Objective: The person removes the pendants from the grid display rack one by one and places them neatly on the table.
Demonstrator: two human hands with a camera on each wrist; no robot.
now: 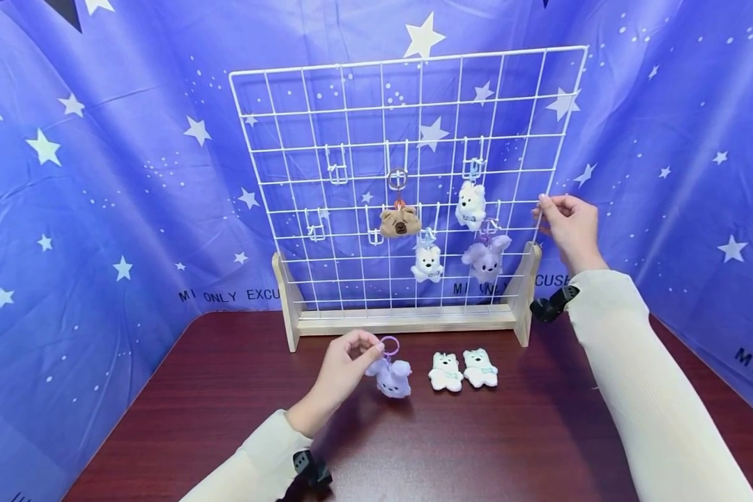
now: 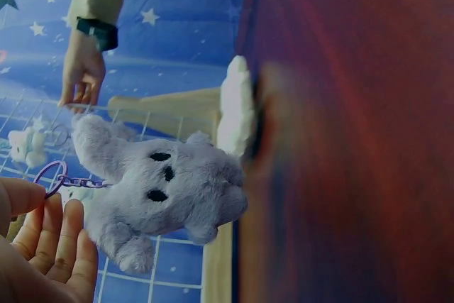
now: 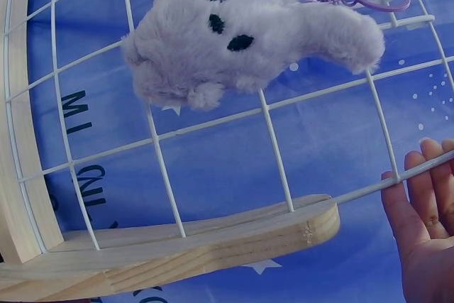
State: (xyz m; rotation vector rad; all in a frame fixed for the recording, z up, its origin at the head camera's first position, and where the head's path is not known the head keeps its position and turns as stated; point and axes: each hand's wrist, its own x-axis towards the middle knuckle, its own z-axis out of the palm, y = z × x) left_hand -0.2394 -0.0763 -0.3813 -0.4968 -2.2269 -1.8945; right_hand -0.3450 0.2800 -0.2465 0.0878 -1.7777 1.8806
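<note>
My left hand (image 1: 341,366) pinches the purple ring (image 2: 51,178) of a lavender plush bunny keychain (image 1: 393,380), which hangs low over the table in front of the rack. Its dark eyes and nose face the left wrist camera. My right hand (image 1: 571,226) grips the right edge of a white wire grid rack (image 1: 421,143), with the thumb in front and fingers behind. Just left of that hand, another lavender plush keychain (image 3: 213,40) hangs from a hook. Two white bear plush keychains (image 1: 470,206) and a brown plush keychain (image 1: 400,221) also hang on the grid.
Two white bear plushes (image 1: 445,371) lie side by side on the dark red table (image 1: 508,439), right of my left hand. Bare hooks (image 1: 337,171) hang on the grid's left side. A wooden base (image 1: 408,319) supports the rack, with a blue star-patterned cloth (image 1: 150,188) behind.
</note>
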